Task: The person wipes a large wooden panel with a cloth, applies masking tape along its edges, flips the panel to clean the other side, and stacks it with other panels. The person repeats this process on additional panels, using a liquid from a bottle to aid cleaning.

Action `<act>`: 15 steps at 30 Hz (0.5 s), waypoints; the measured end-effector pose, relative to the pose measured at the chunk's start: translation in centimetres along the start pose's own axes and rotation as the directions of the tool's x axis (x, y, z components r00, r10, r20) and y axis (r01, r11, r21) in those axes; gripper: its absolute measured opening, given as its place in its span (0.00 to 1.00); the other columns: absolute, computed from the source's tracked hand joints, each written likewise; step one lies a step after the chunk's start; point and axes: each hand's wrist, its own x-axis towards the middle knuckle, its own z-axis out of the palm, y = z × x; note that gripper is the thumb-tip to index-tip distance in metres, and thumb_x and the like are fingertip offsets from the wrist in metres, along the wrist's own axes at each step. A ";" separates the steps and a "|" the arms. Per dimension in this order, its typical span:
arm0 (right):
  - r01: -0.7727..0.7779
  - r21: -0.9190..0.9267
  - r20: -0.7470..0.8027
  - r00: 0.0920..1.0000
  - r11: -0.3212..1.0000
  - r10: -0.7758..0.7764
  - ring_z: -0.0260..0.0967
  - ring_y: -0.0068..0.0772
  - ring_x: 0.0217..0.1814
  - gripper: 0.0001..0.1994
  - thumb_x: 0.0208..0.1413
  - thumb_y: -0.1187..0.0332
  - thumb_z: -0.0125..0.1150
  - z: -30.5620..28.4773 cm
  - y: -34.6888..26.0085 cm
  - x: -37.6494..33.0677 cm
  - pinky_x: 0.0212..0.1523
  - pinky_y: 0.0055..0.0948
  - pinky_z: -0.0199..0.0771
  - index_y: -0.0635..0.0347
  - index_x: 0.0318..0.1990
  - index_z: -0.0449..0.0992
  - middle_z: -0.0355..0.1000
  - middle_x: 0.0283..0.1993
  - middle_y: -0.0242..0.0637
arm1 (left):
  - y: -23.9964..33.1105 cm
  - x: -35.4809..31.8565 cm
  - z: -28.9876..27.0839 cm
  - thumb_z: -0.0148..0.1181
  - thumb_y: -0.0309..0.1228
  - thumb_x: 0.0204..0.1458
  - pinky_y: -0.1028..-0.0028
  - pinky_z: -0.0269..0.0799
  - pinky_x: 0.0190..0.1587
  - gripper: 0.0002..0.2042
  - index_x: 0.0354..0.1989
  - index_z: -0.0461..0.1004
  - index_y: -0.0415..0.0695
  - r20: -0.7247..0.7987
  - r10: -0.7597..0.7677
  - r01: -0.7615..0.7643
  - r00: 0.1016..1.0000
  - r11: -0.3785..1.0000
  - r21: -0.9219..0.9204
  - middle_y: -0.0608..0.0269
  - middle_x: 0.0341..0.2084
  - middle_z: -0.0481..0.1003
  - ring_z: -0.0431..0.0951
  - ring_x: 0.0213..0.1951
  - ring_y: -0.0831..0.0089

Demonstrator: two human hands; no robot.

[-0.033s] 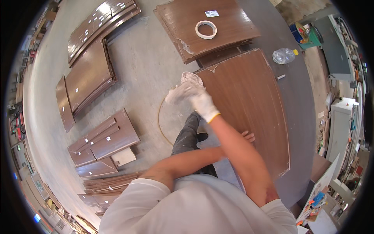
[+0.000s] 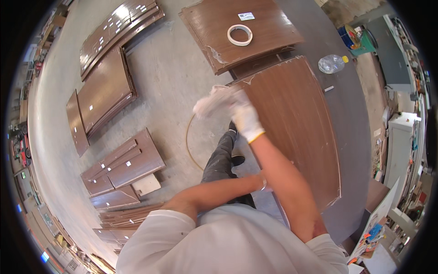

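My right hand (image 2: 244,118), in a white knit glove with a yellow cuff, grips a pale pinkish rag (image 2: 214,102). Glove fingers and rag are smeared by motion. They hover at the left edge of a large brown wood-grain panel (image 2: 294,118), near its far left corner; whether the rag touches that edge I cannot tell. My left arm (image 2: 223,189) crosses beneath the right forearm, with a pale band (image 2: 263,183) at its wrist. Almost all of my left hand is hidden behind the right forearm, over the panel's near left side.
Beyond the panel lies a stack of brown boards (image 2: 260,20) bearing a tape roll (image 2: 240,35). A clear bottle with a yellow cap (image 2: 332,64) and a small white stick (image 2: 329,88) rest on the grey surface at right. More boards (image 2: 102,91) lie on the floor at left, and a thin hose (image 2: 187,139) curves nearby.
My right hand and the rag have shifted slightly. The left fingers, which showed past the right forearm before, have drawn back behind it.
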 end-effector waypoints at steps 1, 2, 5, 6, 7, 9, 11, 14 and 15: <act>0.010 0.384 -0.123 0.992 0.923 0.041 0.75 0.50 0.63 0.15 0.66 0.64 0.55 -1.5 -3.0 0.1 0.62 0.48 0.78 0.56 0.57 0.78 0.76 0.62 0.45 | 1.3 -3.0 0.4 0.61 0.32 0.53 0.50 0.44 0.80 0.31 0.69 0.70 0.41 0.014 -0.018 0.019 1.000 0.994 -0.105 0.48 0.75 0.60 0.55 0.78 0.53; 0.084 0.714 -0.193 0.978 0.695 0.080 0.75 0.53 0.63 0.18 0.71 0.62 0.51 -3.1 -6.0 0.2 0.62 0.54 0.80 0.57 0.63 0.73 0.73 0.66 0.47 | 1.8 -5.7 0.6 0.64 0.28 0.50 0.50 0.47 0.80 0.31 0.67 0.71 0.41 0.084 -0.039 0.056 0.996 0.977 -0.207 0.47 0.74 0.62 0.57 0.77 0.51; 0.261 0.634 -0.245 0.961 0.728 -0.131 0.72 0.57 0.66 0.23 0.73 0.60 0.45 -8.8 -15.3 -0.2 0.65 0.62 0.74 0.54 0.71 0.61 0.70 0.67 0.52 | 0.5 -11.7 0.2 0.63 0.21 0.44 0.47 0.51 0.78 0.31 0.64 0.73 0.41 -0.195 -0.106 0.069 0.975 0.980 -0.189 0.45 0.70 0.67 0.60 0.75 0.48; 0.351 0.607 -0.275 0.934 0.713 -0.226 0.73 0.56 0.65 0.22 0.71 0.65 0.46 -9.9 -16.8 -1.1 0.64 0.60 0.76 0.56 0.70 0.62 0.70 0.66 0.51 | -0.8 -13.2 -0.4 0.61 0.18 0.44 0.46 0.54 0.77 0.30 0.62 0.74 0.41 -0.292 -0.169 0.115 0.941 0.974 -0.194 0.44 0.69 0.68 0.62 0.74 0.47; 0.467 0.372 -0.342 0.872 0.802 -0.349 0.73 0.55 0.66 0.23 0.69 0.67 0.51 -10.4 -17.0 -2.2 0.67 0.58 0.74 0.57 0.70 0.62 0.70 0.66 0.49 | -2.5 -14.4 -1.3 0.59 0.16 0.43 0.45 0.56 0.76 0.30 0.61 0.74 0.40 -0.372 -0.236 0.167 0.898 0.964 -0.209 0.43 0.67 0.70 0.64 0.73 0.46; 0.393 -0.276 -0.242 0.855 0.877 -0.459 0.69 0.53 0.69 0.24 0.67 0.67 0.56 -9.8 -14.7 -5.0 0.72 0.55 0.69 0.56 0.69 0.66 0.70 0.67 0.48 | -6.2 -15.8 -3.4 0.55 0.14 0.45 0.45 0.58 0.74 0.29 0.61 0.73 0.39 -0.521 -0.367 0.338 0.771 0.929 -0.153 0.42 0.65 0.71 0.67 0.71 0.44; 0.156 -0.936 0.010 0.908 0.316 -0.419 0.65 0.53 0.72 0.23 0.62 0.66 0.62 -7.4 -9.2 -7.6 0.75 0.52 0.64 0.55 0.65 0.73 0.70 0.69 0.47 | -10.5 -16.4 -6.3 0.57 0.18 0.52 0.49 0.59 0.74 0.25 0.62 0.73 0.38 -0.689 -0.444 0.457 0.573 0.871 -0.181 0.40 0.63 0.72 0.68 0.69 0.42; 0.288 -0.955 0.232 0.873 0.069 -0.429 0.63 0.51 0.74 0.21 0.54 0.67 0.66 -4.0 -0.4 -11.0 0.78 0.54 0.56 0.54 0.57 0.82 0.71 0.69 0.42 | -17.1 -14.9 -11.0 0.60 0.23 0.55 0.53 0.63 0.71 0.27 0.66 0.70 0.38 -0.741 -0.506 0.584 0.441 0.789 -0.191 0.40 0.65 0.71 0.68 0.69 0.43; 0.303 -0.953 0.278 0.904 0.027 -0.326 0.62 0.48 0.74 0.21 0.51 0.67 0.66 -3.5 1.6 -12.5 0.78 0.56 0.54 0.54 0.55 0.83 0.72 0.68 0.40 | -18.8 -13.9 -12.2 0.62 0.25 0.57 0.54 0.65 0.70 0.27 0.68 0.69 0.38 -0.710 -0.555 0.650 0.434 0.739 -0.180 0.40 0.66 0.71 0.68 0.69 0.43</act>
